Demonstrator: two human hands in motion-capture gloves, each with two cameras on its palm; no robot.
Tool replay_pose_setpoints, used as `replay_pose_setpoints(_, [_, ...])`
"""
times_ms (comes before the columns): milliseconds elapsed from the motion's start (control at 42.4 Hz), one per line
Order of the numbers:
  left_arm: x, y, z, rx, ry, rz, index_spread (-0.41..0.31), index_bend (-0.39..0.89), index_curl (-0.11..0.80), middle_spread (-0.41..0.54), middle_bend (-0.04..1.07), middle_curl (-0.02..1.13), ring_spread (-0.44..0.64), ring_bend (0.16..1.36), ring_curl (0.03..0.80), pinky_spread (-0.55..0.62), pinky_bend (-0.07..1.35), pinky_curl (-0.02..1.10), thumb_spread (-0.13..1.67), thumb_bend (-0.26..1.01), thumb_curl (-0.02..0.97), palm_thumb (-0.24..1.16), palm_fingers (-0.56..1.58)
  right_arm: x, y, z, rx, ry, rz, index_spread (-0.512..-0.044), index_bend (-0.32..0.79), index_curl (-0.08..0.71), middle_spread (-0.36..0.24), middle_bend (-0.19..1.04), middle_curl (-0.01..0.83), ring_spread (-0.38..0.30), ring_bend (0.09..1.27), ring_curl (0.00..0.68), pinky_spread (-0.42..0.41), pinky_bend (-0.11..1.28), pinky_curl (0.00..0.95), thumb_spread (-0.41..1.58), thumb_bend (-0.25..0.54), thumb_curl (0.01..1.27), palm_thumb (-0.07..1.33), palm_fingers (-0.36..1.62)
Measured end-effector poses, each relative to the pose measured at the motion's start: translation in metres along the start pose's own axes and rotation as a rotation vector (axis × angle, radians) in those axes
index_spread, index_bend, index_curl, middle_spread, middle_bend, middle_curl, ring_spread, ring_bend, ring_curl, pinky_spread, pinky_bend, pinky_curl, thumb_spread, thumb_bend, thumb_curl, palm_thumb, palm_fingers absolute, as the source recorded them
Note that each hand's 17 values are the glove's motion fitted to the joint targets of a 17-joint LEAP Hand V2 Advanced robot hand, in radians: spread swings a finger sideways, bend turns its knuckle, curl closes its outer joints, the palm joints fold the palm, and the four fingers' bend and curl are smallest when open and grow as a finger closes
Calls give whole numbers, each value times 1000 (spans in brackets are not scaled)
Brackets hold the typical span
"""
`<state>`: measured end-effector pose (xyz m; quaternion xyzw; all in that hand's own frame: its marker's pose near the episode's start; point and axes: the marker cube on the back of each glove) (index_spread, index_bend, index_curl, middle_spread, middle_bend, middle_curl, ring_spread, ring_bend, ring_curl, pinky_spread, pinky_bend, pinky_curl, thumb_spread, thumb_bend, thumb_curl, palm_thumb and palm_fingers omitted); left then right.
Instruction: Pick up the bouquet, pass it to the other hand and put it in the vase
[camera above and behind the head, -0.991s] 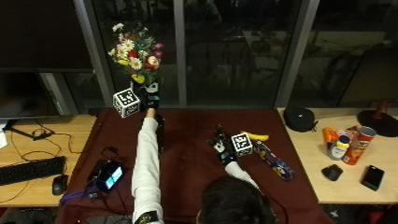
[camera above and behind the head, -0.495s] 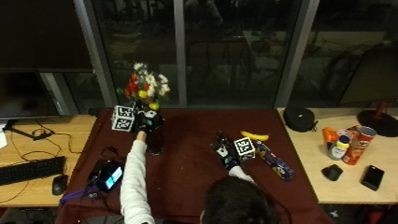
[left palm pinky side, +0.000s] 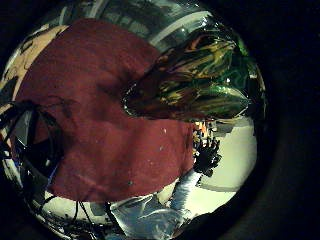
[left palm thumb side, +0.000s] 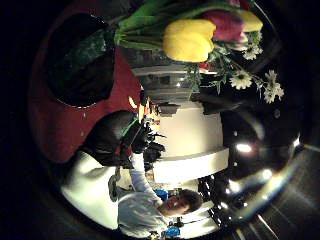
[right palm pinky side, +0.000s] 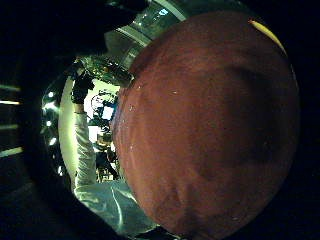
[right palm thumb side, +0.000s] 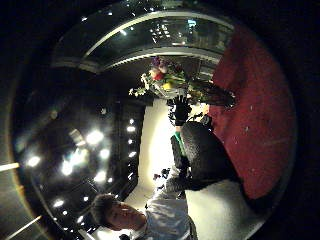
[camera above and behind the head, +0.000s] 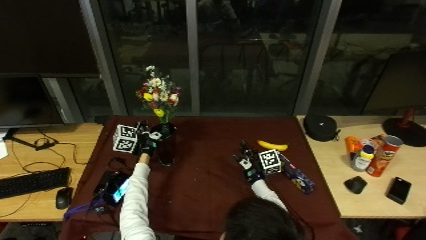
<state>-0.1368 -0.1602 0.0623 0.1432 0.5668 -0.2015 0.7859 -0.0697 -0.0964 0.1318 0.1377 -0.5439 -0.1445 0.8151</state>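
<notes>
**Q:** Left hand (camera above and behind the head: 148, 142) – is it off the flowers yet? I can't work out who's got what.

**A:** Not from what I can see. It's right up against the dark vase (camera above and behind the head: 164, 144) at the far left of the counter (camera above and behind the head: 213, 165), and the left thumb side palm view is filled with tulip heads and stems, so the bouquet (camera above and behind the head: 157, 99) is close to that palm. Whether the fingers are curled round the stems or just resting on the glass, I honestly cannot tell. The glove blends into the vase.

**Q:** And the flowers themselves?

**A:** Standing upright, stems down in the mouth of the vase, blooms sticking up above it in front of the window. Long axis is pretty much vertical. I'd say they're in or very nearly in.

**Q:** Right hand?

**A:** The right hand (camera above and behind the head: 247, 163) is well apart from all that, resting on the red cloth near the middle, fingers spread and holding nothing. There's a banana (camera above and behind the head: 272, 145) just beyond it on the far side.

**Q:** So what's the next bit hang on?

**A:** My guess: the bouquet sits directly above the left hand, and that hand is by far the nearer one. Anything left, like settling the stems deeper or letting go, is a straight down-and-away move. Pulling off sideways could tip the vase.
</notes>
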Motion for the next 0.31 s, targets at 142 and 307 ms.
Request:
replay_pose_setpoints(142, [4, 1, -6, 20, 6, -1, 169, 42, 105, 427, 148, 242, 517, 479, 278, 500, 314, 297, 872, -40, 462, 483, -277, -12, 3, -2, 4, -128, 72, -414, 136, 207, -64, 186, 302, 9, 518, 292, 268, 641, 337, 1081, -22, 386, 520, 109])
replay_pose_setpoints(307, [1, 1, -9, -3, 11, -45, 175, 51, 78, 432, 155, 229, 534, 476, 271, 500, 294, 296, 880, -38, 430, 477, -251, -2, 0, -3, 21, -67, 62, -412, 136, 210, -63, 184, 303, 7, 518, 293, 268, 628, 335, 1085, -19, 387, 531, 131])
